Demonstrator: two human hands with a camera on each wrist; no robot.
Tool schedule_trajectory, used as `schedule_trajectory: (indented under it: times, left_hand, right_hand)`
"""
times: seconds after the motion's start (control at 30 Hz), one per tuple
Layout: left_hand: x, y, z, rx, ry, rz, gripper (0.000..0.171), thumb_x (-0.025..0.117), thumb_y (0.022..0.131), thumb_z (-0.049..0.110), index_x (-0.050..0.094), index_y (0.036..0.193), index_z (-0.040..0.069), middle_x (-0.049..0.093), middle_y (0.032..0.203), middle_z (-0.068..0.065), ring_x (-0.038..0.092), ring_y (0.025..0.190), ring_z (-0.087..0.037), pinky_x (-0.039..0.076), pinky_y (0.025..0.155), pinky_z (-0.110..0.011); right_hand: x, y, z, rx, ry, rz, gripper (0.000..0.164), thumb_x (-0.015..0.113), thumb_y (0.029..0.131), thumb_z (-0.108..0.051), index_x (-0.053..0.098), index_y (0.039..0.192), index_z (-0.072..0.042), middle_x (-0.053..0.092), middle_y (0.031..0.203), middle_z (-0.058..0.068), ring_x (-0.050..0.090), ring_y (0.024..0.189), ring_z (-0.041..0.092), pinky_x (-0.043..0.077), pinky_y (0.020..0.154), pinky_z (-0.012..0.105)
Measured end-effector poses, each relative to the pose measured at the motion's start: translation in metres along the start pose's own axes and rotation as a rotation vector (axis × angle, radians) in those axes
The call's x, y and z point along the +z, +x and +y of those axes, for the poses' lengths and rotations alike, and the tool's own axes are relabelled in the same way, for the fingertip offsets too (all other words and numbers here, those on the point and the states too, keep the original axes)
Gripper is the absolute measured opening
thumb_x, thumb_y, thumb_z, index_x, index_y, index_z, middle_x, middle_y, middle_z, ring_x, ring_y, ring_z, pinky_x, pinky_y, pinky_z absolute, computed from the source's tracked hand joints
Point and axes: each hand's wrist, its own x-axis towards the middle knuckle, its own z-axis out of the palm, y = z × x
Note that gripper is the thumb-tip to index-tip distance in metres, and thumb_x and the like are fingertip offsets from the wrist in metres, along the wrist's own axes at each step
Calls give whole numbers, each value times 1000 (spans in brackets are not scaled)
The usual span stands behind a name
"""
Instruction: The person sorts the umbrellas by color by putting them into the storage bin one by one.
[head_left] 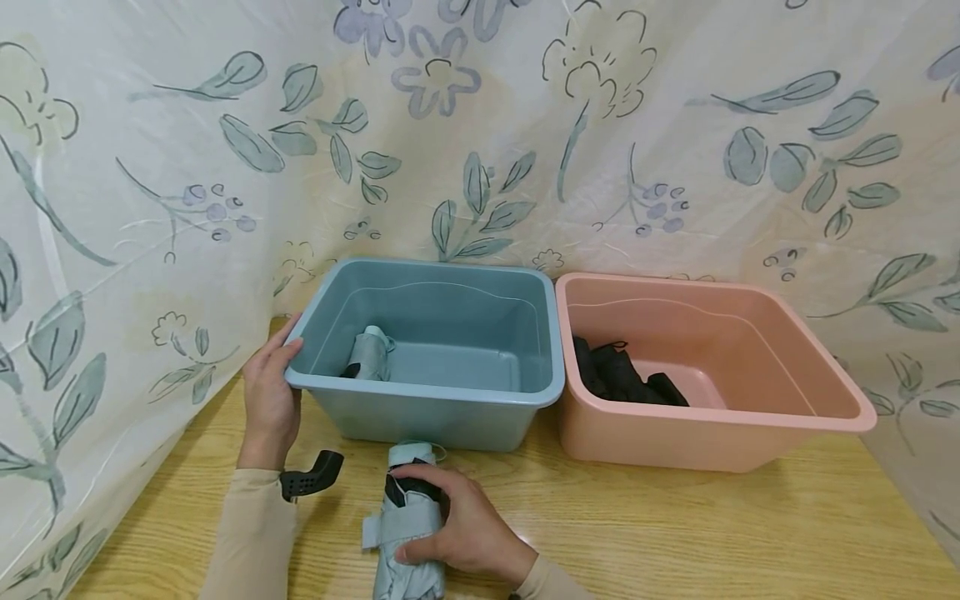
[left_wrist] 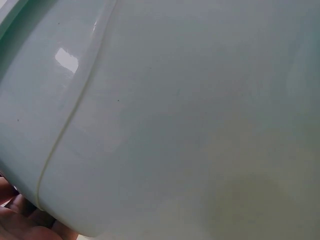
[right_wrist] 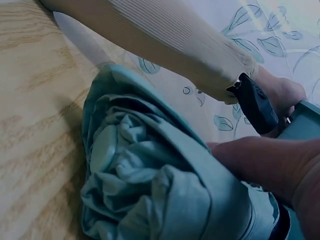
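Observation:
My left hand (head_left: 272, 400) grips the left rim of a blue plastic bin (head_left: 435, 417), thumb over the edge. In the left wrist view the fingers (left_wrist: 30, 222) curl at the rim beside the bin's wall (left_wrist: 175, 110). With my right hand (head_left: 472, 529) I hold a folded light blue umbrella (head_left: 408, 575) in front of that bin, a strap wrapped around it and its top end toward the bin. Its bunched fabric (right_wrist: 165, 195) fills much of the right wrist view. Inside the blue bin lies another small light blue folded umbrella (head_left: 371, 354).
A pink bin (head_left: 675, 437) stands right beside the blue one, with black folded items (head_left: 622, 375) at its left end. Both bins sit on a wood-grain table (head_left: 637, 533). Floral sheeting (head_left: 480, 125) hangs behind and at the sides.

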Motion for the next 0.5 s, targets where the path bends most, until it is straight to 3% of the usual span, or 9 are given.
schedule_trajectory:
  times: [0.3, 0.5]
  left_hand:
    - [-1, 1, 0, -9, -1, -9, 47, 39, 108, 12, 41, 154, 2, 38, 160, -11, 35, 146, -25, 24, 119, -45]
    - [-1, 1, 0, -3, 1, -12, 47, 39, 108, 11, 40, 154, 2, 39, 159, -12, 36, 146, -25, 24, 119, -45]
  right_hand:
    - [1, -2, 0, -5, -91, -45, 66, 89, 79, -28, 60, 138, -36, 48, 127, -3, 48, 114, 13, 43, 95, 33]
    - [0, -1, 1, 21, -65, -41, 63, 88, 79, -27, 61, 135, -38, 50, 130, -6, 47, 118, 15, 43, 97, 36]
